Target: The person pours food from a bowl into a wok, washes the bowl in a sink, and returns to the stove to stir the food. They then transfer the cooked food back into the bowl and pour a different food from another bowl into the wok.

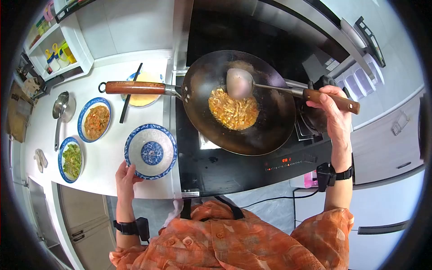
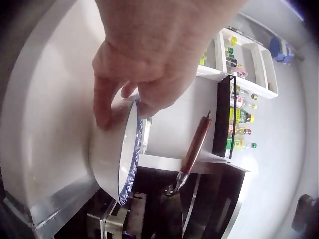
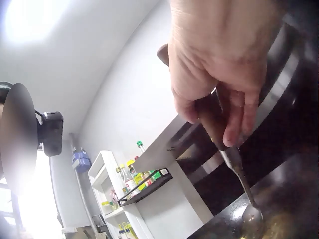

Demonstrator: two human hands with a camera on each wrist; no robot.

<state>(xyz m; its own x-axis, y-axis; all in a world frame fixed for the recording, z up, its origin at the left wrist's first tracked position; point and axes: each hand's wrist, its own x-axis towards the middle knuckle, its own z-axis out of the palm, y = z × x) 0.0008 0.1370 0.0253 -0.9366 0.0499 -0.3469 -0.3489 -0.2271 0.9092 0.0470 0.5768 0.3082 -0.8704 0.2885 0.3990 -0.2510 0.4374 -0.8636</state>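
Observation:
In the head view, the left hand (image 1: 126, 179) pinches the near-left rim of an empty blue-and-white bowl (image 1: 168, 154) at the counter's right edge. The left wrist view shows that hand (image 2: 144, 64) with thumb and fingers on either side of the wall of the bowl (image 2: 107, 159). My right hand (image 1: 335, 110) grips the wooden handle of a metal ladle (image 1: 240, 83), whose head rests in the wok (image 1: 274, 121) against the far side of a browned, shredded food (image 1: 231, 112). The right wrist view has the hand (image 3: 219, 64) around the handle.
Left of the wok, its wooden handle (image 1: 135, 87) extends over a plate of yellow liquid (image 1: 146, 100) and black chopsticks (image 1: 125, 110). Farther left are a bowl of reddish food (image 1: 96, 121), a bowl of chopped greens (image 1: 72, 161) and a metal spoon (image 1: 57, 130). The wok sits on a black stove (image 1: 252, 173).

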